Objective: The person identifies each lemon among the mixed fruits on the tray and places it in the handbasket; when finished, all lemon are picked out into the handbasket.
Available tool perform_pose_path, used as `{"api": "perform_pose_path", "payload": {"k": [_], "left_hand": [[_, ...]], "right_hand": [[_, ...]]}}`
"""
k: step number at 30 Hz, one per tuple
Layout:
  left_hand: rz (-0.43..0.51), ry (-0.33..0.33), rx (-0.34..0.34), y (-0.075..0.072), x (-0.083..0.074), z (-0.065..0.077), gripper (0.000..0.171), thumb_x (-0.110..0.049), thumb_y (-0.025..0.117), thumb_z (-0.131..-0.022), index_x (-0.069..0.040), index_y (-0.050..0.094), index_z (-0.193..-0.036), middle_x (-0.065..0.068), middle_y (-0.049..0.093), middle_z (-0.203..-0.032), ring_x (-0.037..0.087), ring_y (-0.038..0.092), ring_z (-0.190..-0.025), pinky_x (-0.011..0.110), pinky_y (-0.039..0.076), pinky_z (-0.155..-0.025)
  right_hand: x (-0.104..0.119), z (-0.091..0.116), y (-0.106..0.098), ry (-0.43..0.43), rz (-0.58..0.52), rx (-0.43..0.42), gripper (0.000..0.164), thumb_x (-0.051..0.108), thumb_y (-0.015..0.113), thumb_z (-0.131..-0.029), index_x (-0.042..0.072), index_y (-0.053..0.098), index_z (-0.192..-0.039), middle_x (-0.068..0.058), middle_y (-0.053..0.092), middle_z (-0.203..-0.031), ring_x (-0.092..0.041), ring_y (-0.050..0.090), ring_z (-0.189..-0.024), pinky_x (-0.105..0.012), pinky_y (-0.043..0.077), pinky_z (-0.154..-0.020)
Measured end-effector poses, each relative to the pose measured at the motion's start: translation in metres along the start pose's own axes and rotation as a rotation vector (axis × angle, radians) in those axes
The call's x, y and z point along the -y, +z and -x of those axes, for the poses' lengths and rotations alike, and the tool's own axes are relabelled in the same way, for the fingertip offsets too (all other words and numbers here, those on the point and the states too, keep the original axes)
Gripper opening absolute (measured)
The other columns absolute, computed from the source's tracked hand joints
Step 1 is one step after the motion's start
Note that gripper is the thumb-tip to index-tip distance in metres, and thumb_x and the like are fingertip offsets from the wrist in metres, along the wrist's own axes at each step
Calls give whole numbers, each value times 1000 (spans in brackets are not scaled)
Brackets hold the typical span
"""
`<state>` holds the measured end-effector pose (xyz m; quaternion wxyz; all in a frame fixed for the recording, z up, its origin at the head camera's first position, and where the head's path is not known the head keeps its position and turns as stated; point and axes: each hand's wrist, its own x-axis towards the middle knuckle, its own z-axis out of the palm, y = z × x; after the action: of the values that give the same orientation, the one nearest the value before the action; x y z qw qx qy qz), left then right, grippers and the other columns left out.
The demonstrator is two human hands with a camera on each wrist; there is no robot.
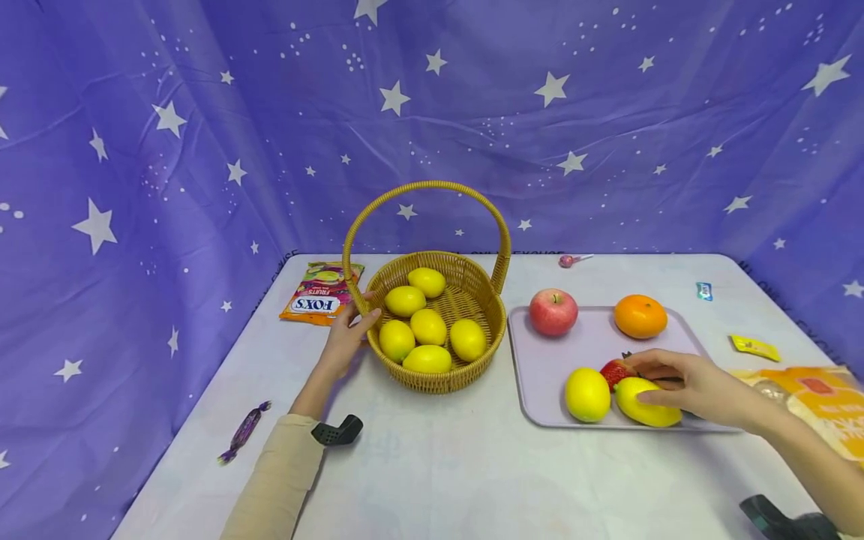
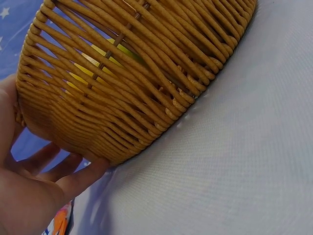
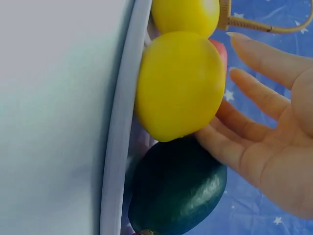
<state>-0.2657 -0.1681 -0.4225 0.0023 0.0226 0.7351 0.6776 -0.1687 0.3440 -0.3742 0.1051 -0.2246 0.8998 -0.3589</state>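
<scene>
The wicker basket (image 1: pixel 439 385) holds several lemons (image 1: pixel 428 328). My left hand (image 1: pixel 346 341) grips the basket's left side, thumb by the rim and fingers against the outer weave, as the left wrist view shows. On the lilac tray (image 1: pixel 533 375), my right hand (image 1: pixel 698 382) hovers around a yellow mango (image 1: pixel 644 405), its fingers loosely spread. In the right wrist view the thumb stands apart from the mango; some fingertips pass behind it and a dark green avocado-like fruit (image 3: pixel 181 186). Close by lie a lemon (image 1: pixel 587 395) and a strawberry (image 1: pixel 616 372), partly hidden.
An apple (image 1: pixel 553 312) and an orange (image 1: pixel 640 316) sit at the tray's back. Around the table lie a FOX'S candy bag (image 1: pixel 322 292), a purple wrapped candy (image 1: pixel 244 433), a lollipop (image 1: pixel 568 260), small packets (image 1: pixel 754 347) and an orange-white bag (image 1: pixel 820 405).
</scene>
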Motion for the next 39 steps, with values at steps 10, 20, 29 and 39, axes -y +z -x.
{"api": "perform_pose_path", "payload": {"k": [10,20,29,39], "left_hand": [[15,-23,8,-1,1,-2,51,-23,56,-100,-13,41,-147,16,34,-148,35,46,-125,41,54,-89],[-3,-46,26,3,-22,12,53,-18,53,-101,-5,35,-149,20,30,-150,37,43,-128,42,52,-92],[28,-20,9,-3,-1,-1,51,-22,56,-100,-12,40,-147,17,33,-149,36,46,-124,41,54,-89],[18,16,11,-2,4,-2,50,-23,57,-99,-12,42,-145,18,39,-143,37,48,-122,47,53,-90]], "right_hand": [[-3,9,10,22,173,-57,51,23,82,-78,7,63,-122,-17,59,-121,-11,57,-103,-24,52,-83],[3,6,7,45,142,-61,53,27,81,-79,8,61,-125,-15,59,-123,-9,57,-102,-29,55,-82],[47,-29,-15,-19,70,-104,53,24,78,-83,9,58,-130,-12,56,-127,-27,60,-107,-18,50,-84],[89,-104,3,-76,-137,-5,55,24,78,-84,11,57,-133,-11,56,-132,-34,57,-114,-47,53,-88]]}}
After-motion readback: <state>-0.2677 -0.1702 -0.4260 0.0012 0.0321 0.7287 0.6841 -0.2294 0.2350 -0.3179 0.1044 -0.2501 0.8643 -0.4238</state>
